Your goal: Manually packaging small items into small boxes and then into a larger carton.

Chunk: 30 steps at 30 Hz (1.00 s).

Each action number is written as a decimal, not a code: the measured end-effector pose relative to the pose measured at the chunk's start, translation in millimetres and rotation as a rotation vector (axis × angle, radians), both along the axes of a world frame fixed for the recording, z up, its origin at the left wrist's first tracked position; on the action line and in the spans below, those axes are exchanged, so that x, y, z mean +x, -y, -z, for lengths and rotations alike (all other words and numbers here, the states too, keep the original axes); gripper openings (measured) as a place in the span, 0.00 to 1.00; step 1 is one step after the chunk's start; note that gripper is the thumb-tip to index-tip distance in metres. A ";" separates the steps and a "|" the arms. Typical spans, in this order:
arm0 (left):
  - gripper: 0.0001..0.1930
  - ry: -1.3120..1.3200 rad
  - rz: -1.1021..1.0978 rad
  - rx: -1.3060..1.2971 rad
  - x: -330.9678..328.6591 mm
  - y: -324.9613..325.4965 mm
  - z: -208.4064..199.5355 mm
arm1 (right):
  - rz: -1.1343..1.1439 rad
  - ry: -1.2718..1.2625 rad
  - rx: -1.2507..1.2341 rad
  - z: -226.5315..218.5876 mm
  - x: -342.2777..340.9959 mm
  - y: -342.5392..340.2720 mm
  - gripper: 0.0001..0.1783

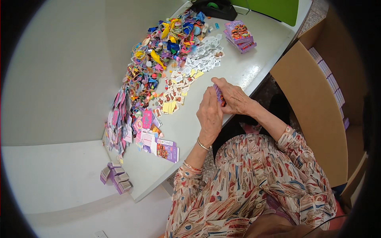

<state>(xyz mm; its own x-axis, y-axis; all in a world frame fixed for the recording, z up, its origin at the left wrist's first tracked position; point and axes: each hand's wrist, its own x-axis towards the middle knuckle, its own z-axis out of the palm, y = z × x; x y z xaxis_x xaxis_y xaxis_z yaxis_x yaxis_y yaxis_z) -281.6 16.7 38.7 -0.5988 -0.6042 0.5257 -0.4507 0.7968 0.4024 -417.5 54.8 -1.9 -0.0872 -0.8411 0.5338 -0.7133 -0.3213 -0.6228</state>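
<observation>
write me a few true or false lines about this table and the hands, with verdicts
1. The left hand and right hand hold a purple box. True.
2. An open cardboard carton stands right of the white table. True.
3. The carton is empty. False: it holds purple-edged packs.
4. A stack of purple boxes lies beyond the hands. True.
5. The left hand rests on that stack. False: it grips the held box.
</observation>
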 end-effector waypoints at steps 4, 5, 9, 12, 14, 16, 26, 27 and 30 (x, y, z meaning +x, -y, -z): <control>0.21 -0.021 0.000 0.004 -2.4 1.3 -2.5 | -0.038 0.016 0.052 -1.3 -2.5 1.3 0.44; 0.18 -0.040 -0.014 0.167 -1.8 4.1 -1.0 | -0.037 0.016 0.054 -1.0 -4.5 1.5 0.44; 0.10 -0.209 -0.089 0.616 6.4 11.6 6.9 | -0.023 0.070 0.043 1.6 -8.8 5.8 0.41; 0.09 -0.316 -0.068 0.435 6.9 6.1 11.1 | -0.033 0.086 0.076 -2.8 -5.6 5.7 0.41; 0.09 -0.301 -0.065 0.392 5.2 9.2 12.3 | -0.021 0.078 0.107 -2.1 -8.9 6.7 0.42; 0.10 -0.294 -0.043 0.343 5.6 13.0 11.8 | 0.039 0.038 0.089 -1.2 -7.6 3.6 0.42; 0.24 -0.329 -0.071 0.585 38.9 10.1 -13.7 | 0.632 -0.184 -0.198 -103.1 -86.0 44.6 0.45; 0.24 -0.332 -0.080 0.586 40.1 6.7 -11.2 | 0.698 -0.238 -0.142 -106.9 -103.6 52.2 0.45; 0.22 -0.301 -0.092 0.593 48.9 -3.2 -3.7 | 0.768 -0.286 0.093 -107.6 -131.9 72.7 0.44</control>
<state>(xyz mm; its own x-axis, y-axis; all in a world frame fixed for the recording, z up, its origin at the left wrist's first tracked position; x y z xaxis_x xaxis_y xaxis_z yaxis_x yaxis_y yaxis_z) -232.7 20.0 42.5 -0.4108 -0.8836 0.2249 -0.3058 0.3659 0.8790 -549.4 -17.9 105.6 -0.5277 -0.6442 0.5536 -0.8482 0.3648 -0.3840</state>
